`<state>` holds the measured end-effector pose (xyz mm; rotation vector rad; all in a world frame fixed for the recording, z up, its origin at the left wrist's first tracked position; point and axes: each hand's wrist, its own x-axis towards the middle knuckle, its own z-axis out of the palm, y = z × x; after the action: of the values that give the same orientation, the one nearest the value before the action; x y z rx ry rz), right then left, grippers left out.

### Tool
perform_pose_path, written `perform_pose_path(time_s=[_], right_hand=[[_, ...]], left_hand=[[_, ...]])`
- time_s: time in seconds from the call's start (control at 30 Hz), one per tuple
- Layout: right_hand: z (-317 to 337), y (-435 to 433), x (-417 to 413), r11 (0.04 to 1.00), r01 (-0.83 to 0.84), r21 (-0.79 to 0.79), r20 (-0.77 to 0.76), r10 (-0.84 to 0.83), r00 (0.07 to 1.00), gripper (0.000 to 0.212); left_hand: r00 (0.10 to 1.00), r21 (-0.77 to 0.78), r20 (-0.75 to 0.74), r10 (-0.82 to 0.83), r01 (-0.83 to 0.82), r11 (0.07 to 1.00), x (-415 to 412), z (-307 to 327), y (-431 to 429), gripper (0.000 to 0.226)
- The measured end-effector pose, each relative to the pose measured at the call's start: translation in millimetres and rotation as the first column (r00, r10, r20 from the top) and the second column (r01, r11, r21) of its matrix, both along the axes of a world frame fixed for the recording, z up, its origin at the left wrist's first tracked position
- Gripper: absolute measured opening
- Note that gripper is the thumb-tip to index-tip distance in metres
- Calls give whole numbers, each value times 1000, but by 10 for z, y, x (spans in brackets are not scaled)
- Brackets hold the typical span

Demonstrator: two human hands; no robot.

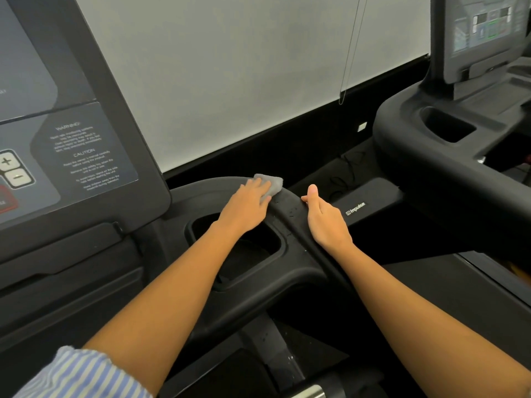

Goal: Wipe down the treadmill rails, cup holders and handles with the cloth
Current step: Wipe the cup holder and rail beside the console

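— Two hands on the one treadmill; what is the cloth (272,185) like?
— Small, grey and soft-looking, folded into a thick wad with rounded corners. It sits on the matte black rail (290,215), right at the bend beyond the cup holder (258,251).
— Which hand has it?
— The left hand (247,206), fingers laid straight and flat on top, pressing it down, not pinching it.
— Which way does it lie?
— Its longer side runs across the view, following the bend, and the uncovered corner points right, toward the right hand (326,222).
— And that hand?
— It rests just beside, on the same rail, fingers curled over the outer edge, thumb stretched along the top.
— The rail itself?
— Smooth, rounded plastic with a few wet specks; its length runs from the bend back toward the person. The cup holder is a deep, round-cornered pocket. A blue-striped sleeve (83,374) shows at the lower left
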<state>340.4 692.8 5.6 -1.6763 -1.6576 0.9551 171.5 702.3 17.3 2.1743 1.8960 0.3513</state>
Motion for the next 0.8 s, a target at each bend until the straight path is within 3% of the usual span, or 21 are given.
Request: perform_pose_path(time_s=[0.1, 0.2, 0.3, 0.5, 0.67, 0.8], right_hand=[[-10, 2, 0, 1000, 5, -15, -14, -5, 1000, 68], [-18, 7, 7, 1000, 13, -19, -30, -13, 999, 66], [-22, 12, 5, 1000, 21, -18, -55, -22, 998, 69], [-47, 58, 10, 998, 37, -47, -82, -41, 996, 69], [-44, 71, 13, 996, 59, -61, -97, -64, 993, 71], [-48, 77, 24, 995, 88, -55, -165, -96, 982, 69]], left_hand=[[994, -15, -92, -51, 50, 999, -50, 13, 8, 47], [980, 25, -200, 19, -14, 1000, -30, 1, 41, 46], [989, 32, -149, 8, -3, 999, 124, 4, -2, 45], [976, -22, -70, -207, 206, 978, 206, -47, -204, 47], [991, 25, -102, -88, 91, 996, 280, -10, -157, 45], [981, 32, -36, -188, 189, 981, 419, -16, -321, 45]])
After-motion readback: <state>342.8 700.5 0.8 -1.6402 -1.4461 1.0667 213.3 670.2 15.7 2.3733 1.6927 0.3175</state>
